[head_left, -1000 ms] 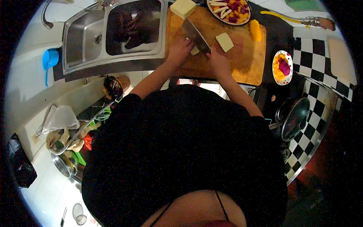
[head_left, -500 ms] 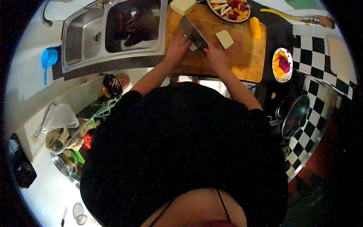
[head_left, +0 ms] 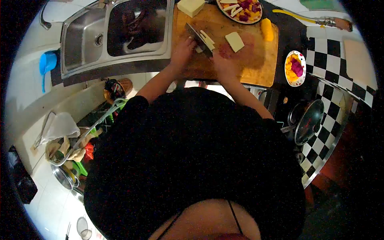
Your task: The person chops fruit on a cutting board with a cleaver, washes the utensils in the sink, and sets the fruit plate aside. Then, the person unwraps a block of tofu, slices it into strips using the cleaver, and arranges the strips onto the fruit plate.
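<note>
My right hand (head_left: 222, 64) is closed round the handle of a knife (head_left: 199, 39), its wide blade pointing up and left over the wooden cutting board (head_left: 256, 70). Beside the blade, my left hand (head_left: 183, 53) presses its bent fingers on a small piece of pale yellow cheese (head_left: 199, 49), mostly covered by fingers and blade. Cut cheese strips (head_left: 207, 38) lie just right of the blade. Farther right is a flat cheese slice (head_left: 234, 42), and a thick cheese block (head_left: 191, 7) sits at the board's far left corner.
A plate (head_left: 261, 17) of diced yellow and purple pieces with pale sticks stands at the back. An orange-yellow piece (head_left: 267, 30) lies at the board's right edge. Right of it are an oval dish (head_left: 287, 76) and a lidded pan (head_left: 310, 122). A double sink (head_left: 84, 42) is left.
The knife blade has come down lower and turned beside my left fingers. Cut strips now show on its right side. The whole view has shifted slightly left.
</note>
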The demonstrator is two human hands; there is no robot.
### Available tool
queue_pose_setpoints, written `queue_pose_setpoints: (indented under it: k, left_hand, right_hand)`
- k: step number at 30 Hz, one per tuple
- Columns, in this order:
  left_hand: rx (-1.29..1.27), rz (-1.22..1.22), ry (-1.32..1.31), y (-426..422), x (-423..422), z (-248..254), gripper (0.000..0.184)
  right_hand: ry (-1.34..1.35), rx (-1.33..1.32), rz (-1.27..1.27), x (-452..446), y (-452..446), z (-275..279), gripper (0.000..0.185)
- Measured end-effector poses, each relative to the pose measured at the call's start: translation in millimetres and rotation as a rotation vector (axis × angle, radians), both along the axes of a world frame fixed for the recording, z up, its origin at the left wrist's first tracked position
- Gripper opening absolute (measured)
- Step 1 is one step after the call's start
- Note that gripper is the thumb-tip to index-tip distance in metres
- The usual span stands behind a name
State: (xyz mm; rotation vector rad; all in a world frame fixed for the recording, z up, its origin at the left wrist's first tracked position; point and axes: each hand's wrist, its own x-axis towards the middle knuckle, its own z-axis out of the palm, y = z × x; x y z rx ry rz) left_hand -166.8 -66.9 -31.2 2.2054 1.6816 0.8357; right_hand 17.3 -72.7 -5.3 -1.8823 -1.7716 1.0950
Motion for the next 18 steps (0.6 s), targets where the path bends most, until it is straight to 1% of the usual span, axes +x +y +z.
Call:
queue_pose_setpoints:
  k: [1,2,3,5,6,7,8,9,10,11,12,14,15,17,18]
  left_hand:
    - [-0.023,0.035,-0.036,1,-1,-6,0.033]
    - [-0.042,0.064,-0.073,3,-3,-9,0.032]
    - [-0.036,0.057,-0.07,2,-1,0,0.032]
    - [-0.021,0.071,0.002,3,1,14,0.029]
    - [-0.021,0.071,0.006,3,-2,8,0.029]
    - [0.048,0.023,0.021,4,-7,-1,0.028]
    - [0.113,-0.026,0.033,2,-10,-8,0.027]
    - [0.11,-0.029,0.03,2,-9,-3,0.027]
    - [-0.176,0.032,-0.17,3,-6,2,0.026]
    - [-0.462,0.094,-0.369,4,-3,5,0.024]
    - [-0.463,0.095,-0.373,5,-3,-1,0.024]
    - [-0.148,0.113,-0.407,9,-5,-16,0.021]
    - [-0.148,0.116,-0.411,10,-6,-23,0.021]
    - [-0.011,0.058,-0.262,10,-10,-32,0.021]
    - [-0.012,0.058,-0.267,10,-12,-34,0.021]
  right_hand:
    - [0.165,0.009,-0.132,-2,1,-4,0.027]
    - [-0.069,0.042,0.106,-3,6,23,0.028]
    - [-0.312,0.075,0.339,-1,8,39,0.028]
    - [-0.358,0.074,0.322,0,11,44,0.028]
    - [-0.4,0.057,0.314,-2,9,46,0.027]
    - [-0.397,0.055,0.316,-2,5,49,0.027]
    - [-0.353,0.076,0.291,-2,-1,65,0.025]
    - [-0.313,0.099,0.262,0,-4,74,0.023]
    - [-0.319,0.094,0.258,2,-5,75,0.023]
    - [-0.374,0.067,0.313,6,-4,77,0.021]
    - [-0.427,0.042,0.371,7,-4,77,0.019]
    - [-0.464,0.075,0.401,6,-7,73,0.019]
    - [-0.499,0.109,0.428,6,-8,72,0.018]
    - [-0.513,0.088,0.437,4,-9,70,0.019]
    - [-0.524,0.068,0.446,3,-8,70,0.019]
